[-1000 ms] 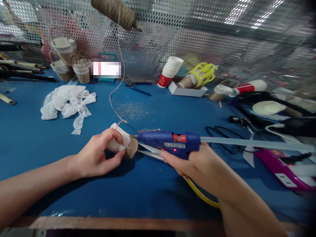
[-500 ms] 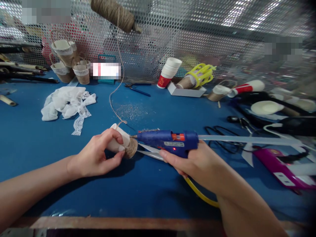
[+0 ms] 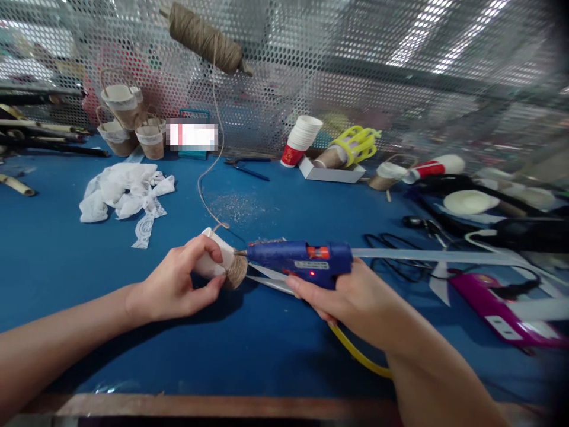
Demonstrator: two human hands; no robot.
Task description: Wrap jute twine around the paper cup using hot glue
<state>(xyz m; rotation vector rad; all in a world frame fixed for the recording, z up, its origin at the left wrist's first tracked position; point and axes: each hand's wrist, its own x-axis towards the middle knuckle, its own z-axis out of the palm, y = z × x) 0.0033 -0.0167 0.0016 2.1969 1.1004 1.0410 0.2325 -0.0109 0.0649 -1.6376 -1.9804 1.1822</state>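
My left hand point(image 3: 186, 279) grips a white paper cup point(image 3: 208, 264) lying on its side, fingers closed round its wall. Brown twine point(image 3: 237, 271) is wound about the cup's base end, and a strand point(image 3: 200, 185) runs from it up to a hanging spool point(image 3: 204, 38). In my right hand point(image 3: 338, 293) is a blue glue gun point(image 3: 284, 258) with a glowing red light and a long clear glue stick point(image 3: 427, 255) out its back. Its nozzle meets the twine, touching or nearly so. Scissors point(image 3: 271, 281) point toward the cup from under my right hand; their yellow handle point(image 3: 360, 359) shows below.
White lace point(image 3: 118, 187) lies at left, with twine-wrapped cups point(image 3: 119, 139) behind it. Pliers point(image 3: 249, 168), stacked paper cups point(image 3: 299, 142) and a white box point(image 3: 331, 172) stand along the perforated metal wall point(image 3: 275, 77). A purple power strip point(image 3: 480, 302) and black cables point(image 3: 395, 252) are at right.
The view has shifted slightly, so the background sits a little lower. Both hands keep their hold, and the glue gun's nozzle stays at the twine on the cup.
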